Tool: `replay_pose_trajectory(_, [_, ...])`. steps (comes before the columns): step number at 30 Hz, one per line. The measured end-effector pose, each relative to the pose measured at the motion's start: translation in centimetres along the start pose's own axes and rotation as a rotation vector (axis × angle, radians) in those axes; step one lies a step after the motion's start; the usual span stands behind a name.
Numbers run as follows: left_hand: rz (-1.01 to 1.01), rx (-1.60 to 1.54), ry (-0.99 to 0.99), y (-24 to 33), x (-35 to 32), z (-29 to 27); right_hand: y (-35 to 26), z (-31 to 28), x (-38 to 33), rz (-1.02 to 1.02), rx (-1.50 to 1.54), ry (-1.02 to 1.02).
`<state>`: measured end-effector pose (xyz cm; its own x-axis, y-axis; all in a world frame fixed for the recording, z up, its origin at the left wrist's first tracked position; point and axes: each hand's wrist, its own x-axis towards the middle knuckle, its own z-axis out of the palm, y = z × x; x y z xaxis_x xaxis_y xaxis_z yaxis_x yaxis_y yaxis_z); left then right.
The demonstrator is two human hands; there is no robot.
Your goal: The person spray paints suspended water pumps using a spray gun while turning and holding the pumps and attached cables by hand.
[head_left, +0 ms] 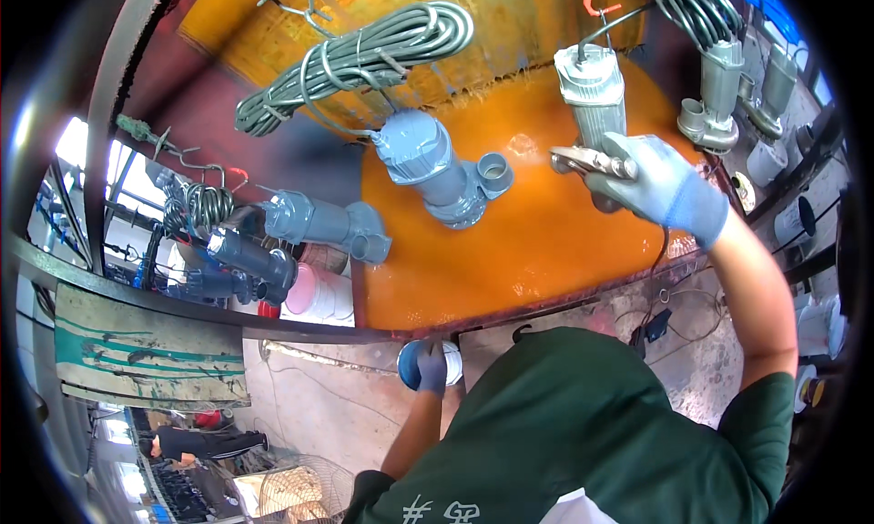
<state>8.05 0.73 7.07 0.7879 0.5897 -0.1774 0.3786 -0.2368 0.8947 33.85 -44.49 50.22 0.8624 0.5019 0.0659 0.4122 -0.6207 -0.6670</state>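
Observation:
My right hand [663,185], in a light grey-blue glove, is closed round a metal spray gun [612,164], whose front end points left. Just beyond it hangs a pale grey submersible pump [594,85]; its lower part is hidden behind the hand and gun. My left hand [431,367], in a darker glove, hangs low by the booth's front edge, closed on the rim of a small white pail [453,364] with a blue inside. Left of the spray gun, a glossy blue-grey pump [423,160] hangs tilted, a coiled cable [364,58] above it.
An orange-coated spray booth [455,283] surrounds the middle pumps. More coated pumps hang at left [314,222] and right [719,91]. A metal rail [309,331] runs along the front left. Pink and white buckets [314,292] stand below. Another person [205,444] is far off at lower left.

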Motion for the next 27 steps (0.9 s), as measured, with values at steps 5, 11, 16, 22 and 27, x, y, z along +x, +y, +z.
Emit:
replay_pose_trajectory(5, [-0.377, 0.170, 0.073, -12.5, -7.8, -3.2, 1.9, -1.2, 6.2, -0.203, -0.419, 0.014])
replay_pose_trajectory(11, [-0.429, 0.529, -0.084, -22.3, -18.1, -6.5, 1.0, -1.4, 10.8, -0.061, -0.353, -0.121])
replay_pose_trajectory(16, [-0.612, 0.139, 0.033, -24.4, -21.4, -4.0, 8.7, 0.1, 8.9, -0.196, -0.025, -0.252])
replay_pose_trajectory(22, [-0.362, 0.311, 0.007, -22.6, -22.6, -0.9, 22.7, 11.4, 0.2, 0.365, 0.571, -0.377])
replay_pose_trajectory(27, [-0.324, 0.412, -0.075, -22.4, -23.0, -1.2, 36.4, 27.1, -9.6, 0.590, 0.588, -0.293])
